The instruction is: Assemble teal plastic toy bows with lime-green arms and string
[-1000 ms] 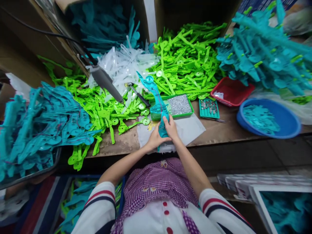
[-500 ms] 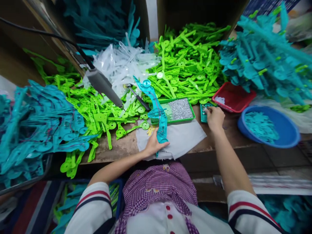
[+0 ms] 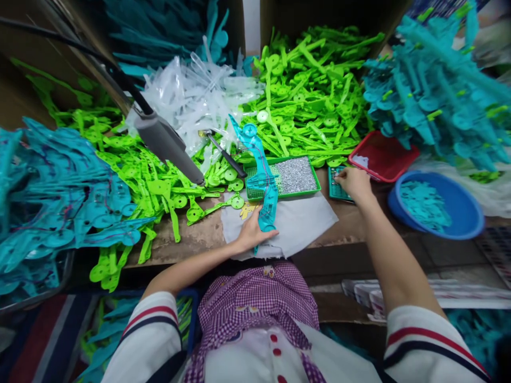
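My left hand (image 3: 254, 232) grips the lower end of a long teal plastic part (image 3: 266, 183), with the thumb across its front. Thin dark and red wires run along this part, and a round disc sits near its upper end. It leans over the left half of a green basket (image 3: 318, 187) of small silvery pieces (image 3: 296, 175). Over a small teal tray (image 3: 338, 192), my right hand (image 3: 355, 183) has its fingers pinched together at the tray's contents; whatever is between the fingertips is too small to name. A grey cloth (image 3: 295, 221) lies beneath my left hand.
A grey electric screwdriver (image 3: 170, 149) hangs at the left on a black cord. Piles of green parts (image 3: 315, 101) and clear parts (image 3: 187, 101) fill the back. Wired teal parts (image 3: 67, 197) are stacked left. A red tray (image 3: 385, 157) and blue basin (image 3: 463, 207) stand right.
The view has shifted slightly. My right hand stays at the small teal tray, its fingers moved a little. My left hand still holds the teal part in much the same pose.
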### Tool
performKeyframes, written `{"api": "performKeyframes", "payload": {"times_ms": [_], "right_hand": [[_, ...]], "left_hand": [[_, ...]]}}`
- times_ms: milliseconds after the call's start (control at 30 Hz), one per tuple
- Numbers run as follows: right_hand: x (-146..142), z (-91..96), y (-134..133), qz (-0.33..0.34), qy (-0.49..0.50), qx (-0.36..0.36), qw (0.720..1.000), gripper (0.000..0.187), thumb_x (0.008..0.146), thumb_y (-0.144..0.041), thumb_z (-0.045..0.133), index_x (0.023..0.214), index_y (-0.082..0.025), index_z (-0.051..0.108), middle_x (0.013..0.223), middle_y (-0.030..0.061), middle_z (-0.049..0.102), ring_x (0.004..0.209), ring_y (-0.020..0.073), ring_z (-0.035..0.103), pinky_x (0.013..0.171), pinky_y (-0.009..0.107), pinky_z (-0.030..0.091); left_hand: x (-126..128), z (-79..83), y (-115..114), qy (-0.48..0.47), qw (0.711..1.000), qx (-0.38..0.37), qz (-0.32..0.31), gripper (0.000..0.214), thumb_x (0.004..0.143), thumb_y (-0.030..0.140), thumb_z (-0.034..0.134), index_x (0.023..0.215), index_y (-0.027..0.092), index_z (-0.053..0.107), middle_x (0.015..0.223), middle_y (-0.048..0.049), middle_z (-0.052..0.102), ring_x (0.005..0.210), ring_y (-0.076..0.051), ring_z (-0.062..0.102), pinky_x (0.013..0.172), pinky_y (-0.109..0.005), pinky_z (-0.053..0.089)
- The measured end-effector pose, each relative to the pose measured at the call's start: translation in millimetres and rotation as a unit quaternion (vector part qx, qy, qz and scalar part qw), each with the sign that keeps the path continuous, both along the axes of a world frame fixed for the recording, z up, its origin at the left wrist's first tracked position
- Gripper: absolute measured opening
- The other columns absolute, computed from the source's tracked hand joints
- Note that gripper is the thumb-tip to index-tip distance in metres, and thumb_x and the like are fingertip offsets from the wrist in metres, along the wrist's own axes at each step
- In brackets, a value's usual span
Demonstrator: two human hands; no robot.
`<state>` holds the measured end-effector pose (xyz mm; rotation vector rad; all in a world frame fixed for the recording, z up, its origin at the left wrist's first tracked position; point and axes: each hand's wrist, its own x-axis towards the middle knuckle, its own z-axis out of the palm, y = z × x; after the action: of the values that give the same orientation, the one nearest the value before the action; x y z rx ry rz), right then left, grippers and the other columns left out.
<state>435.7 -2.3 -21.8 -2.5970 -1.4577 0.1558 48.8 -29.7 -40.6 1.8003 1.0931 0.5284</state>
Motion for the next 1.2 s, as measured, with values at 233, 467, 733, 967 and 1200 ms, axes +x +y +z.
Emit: {"api": "performKeyframes", "payload": {"times_ms": [233,467,733,967,1200], "right_hand": [[-8.6,4.5,0.0,0.033,-0.054,-0.026,0.998,0.03,0.087,-0.028,0.06,0.11,-0.015,0.075,0.103,0.0193,0.073,0.096,0.033,0.067,0.084,0.043,0.048],[-0.5,12.8,2.2,0.023,0.059,-0.019,0.998,0.022,0.079,-0.028,0.067,0.096,-0.016,0.075,0.082,0.0112,0.074,0.088,0.0302,0.07,0.08,0.04,0.051],[-0.9,28.5,-9.2,-0.055,0.202,0.094,0.973,0.004,0.078,-0.022,0.068,0.081,-0.02,0.067,0.071,0.0063,0.069,0.066,0.0235,0.066,0.074,0.04,0.053],[-113.8,47.4,-54.3,0.08,0.363,0.24,0.897,0.031,0.079,-0.046,0.074,0.096,-0.02,0.072,0.085,0.0056,0.073,0.067,0.0178,0.065,0.065,0.035,0.056],[-236.4,1.0,-54.9,0.095,0.343,0.316,0.879,0.029,0.088,-0.046,0.064,0.095,-0.02,0.072,0.084,0.0059,0.072,0.071,0.0181,0.066,0.067,0.034,0.057]], "left_hand": [[-1.0,9.5,18.4,0.009,1.0,-0.005,-0.01,0.092,0.066,0.044,0.085,0.143,0.018,0.042,0.137,-0.014,0.062,0.129,-0.034,0.058,0.11,-0.049,0.046],[5.6,7.2,22.4,0.03,0.998,-0.028,-0.044,0.095,0.067,0.047,0.084,0.145,0.019,0.039,0.132,-0.0139,0.065,0.122,-0.034,0.062,0.104,-0.05,0.05],[2.6,2.5,21.0,-0.006,0.999,-0.024,-0.043,0.095,0.067,0.047,0.085,0.146,0.018,0.04,0.131,-0.014,0.065,0.123,-0.034,0.062,0.105,-0.051,0.049],[5.2,4.4,17.0,-0.042,0.999,-0.011,-0.007,0.096,0.066,0.046,0.087,0.146,0.019,0.041,0.142,-0.0154,0.059,0.13,-0.035,0.058,0.11,-0.053,0.047],[6.8,-1.2,13.6,-0.068,0.998,0.0,0.004,0.093,0.07,0.04,0.086,0.148,0.023,0.039,0.143,-0.0149,0.058,0.131,-0.035,0.058,0.11,-0.056,0.048]]}}
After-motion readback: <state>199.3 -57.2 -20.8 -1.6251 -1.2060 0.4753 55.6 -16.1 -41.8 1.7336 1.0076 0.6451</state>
